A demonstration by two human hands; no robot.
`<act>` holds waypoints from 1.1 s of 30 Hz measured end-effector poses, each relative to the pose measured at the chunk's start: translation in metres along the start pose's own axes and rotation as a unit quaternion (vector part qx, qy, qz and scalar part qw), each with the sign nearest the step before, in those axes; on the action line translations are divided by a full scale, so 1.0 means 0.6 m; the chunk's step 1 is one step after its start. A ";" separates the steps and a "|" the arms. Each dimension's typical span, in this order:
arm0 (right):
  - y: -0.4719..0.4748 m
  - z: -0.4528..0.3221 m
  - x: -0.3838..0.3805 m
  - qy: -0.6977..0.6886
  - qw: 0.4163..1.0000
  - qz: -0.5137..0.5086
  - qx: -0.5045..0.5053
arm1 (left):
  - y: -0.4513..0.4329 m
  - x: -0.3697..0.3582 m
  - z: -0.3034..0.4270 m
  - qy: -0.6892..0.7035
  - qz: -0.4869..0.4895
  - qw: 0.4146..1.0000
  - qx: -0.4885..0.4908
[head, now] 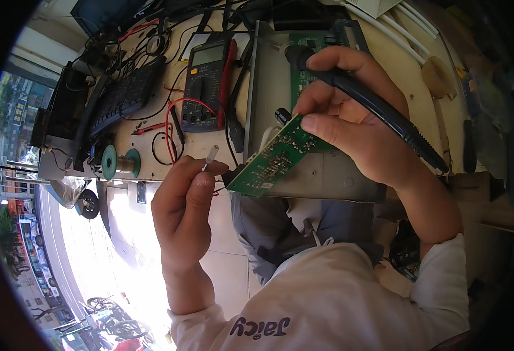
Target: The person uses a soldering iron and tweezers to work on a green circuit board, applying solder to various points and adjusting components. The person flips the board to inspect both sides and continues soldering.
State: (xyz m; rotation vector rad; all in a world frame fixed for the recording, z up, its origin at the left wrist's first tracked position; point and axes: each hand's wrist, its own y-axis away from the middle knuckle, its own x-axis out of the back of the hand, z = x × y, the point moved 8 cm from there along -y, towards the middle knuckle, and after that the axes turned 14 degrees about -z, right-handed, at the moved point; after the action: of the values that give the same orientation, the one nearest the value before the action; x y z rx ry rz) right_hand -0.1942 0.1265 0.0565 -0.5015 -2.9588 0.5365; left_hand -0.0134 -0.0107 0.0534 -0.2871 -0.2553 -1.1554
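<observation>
My right hand (353, 118) pinches the upper corner of a green circuit board (274, 160) between thumb and fingers, its solder side facing up. The same hand also holds a black pen-like tool with a ribbed cable sleeve (366, 101), probably a soldering iron or hot-air handle, lying across the palm. My left hand (191, 197) pinches a small clear and whitish part (212, 154) between thumb and index finger, just left of the board's lower end. Below the board is an open metal housing (327, 173) with another green circuit board (299, 74) in it.
A digital multimeter (204, 83) with red and black test probes (151, 128) lies left of the housing. Further left are a black keyboard (130, 94) and a solder wire spool (123, 163) near the bench edge. Cables crowd the back; white plastic strips (397, 33) lie at the back right.
</observation>
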 end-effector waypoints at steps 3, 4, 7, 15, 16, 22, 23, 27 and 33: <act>0.005 -0.003 0.003 0.008 1.000 -0.014 0.016 | -0.010 -0.010 0.009 -0.032 -0.029 0.999 0.005; 0.007 -0.004 0.003 0.012 0.999 -0.024 0.022 | -0.013 -0.017 0.010 -0.029 -0.037 0.999 0.005; 0.011 -0.005 0.006 -0.020 0.997 -0.044 0.065 | -0.021 -0.033 0.036 -0.021 -0.050 0.995 -0.090; 0.008 -0.008 -0.003 -0.009 0.976 -0.125 0.176 | -0.029 -0.052 0.037 -0.088 -0.121 0.978 -0.143; 0.008 -0.007 -0.001 -0.003 0.978 -0.122 0.171 | -0.029 -0.053 0.035 -0.074 -0.116 0.978 -0.155; 0.008 -0.003 0.002 -0.008 0.982 -0.116 0.146 | -0.033 -0.066 0.028 -0.025 -0.124 0.976 -0.174; 0.009 -0.004 0.000 -0.007 0.982 -0.116 0.150 | -0.034 -0.067 0.027 -0.014 -0.126 0.977 -0.172; 0.009 -0.004 -0.004 0.001 0.982 -0.116 0.148 | -0.036 -0.075 0.022 0.005 -0.145 0.979 -0.142; 0.007 -0.005 -0.006 0.018 0.986 -0.101 0.129 | -0.039 -0.077 0.023 0.000 -0.134 0.981 -0.142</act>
State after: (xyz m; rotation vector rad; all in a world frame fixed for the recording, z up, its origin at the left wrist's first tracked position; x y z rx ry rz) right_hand -0.1889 0.1300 0.0578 -0.1815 -2.8021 0.8584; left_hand -0.0534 0.0253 0.0525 -0.5152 -0.1302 -1.4607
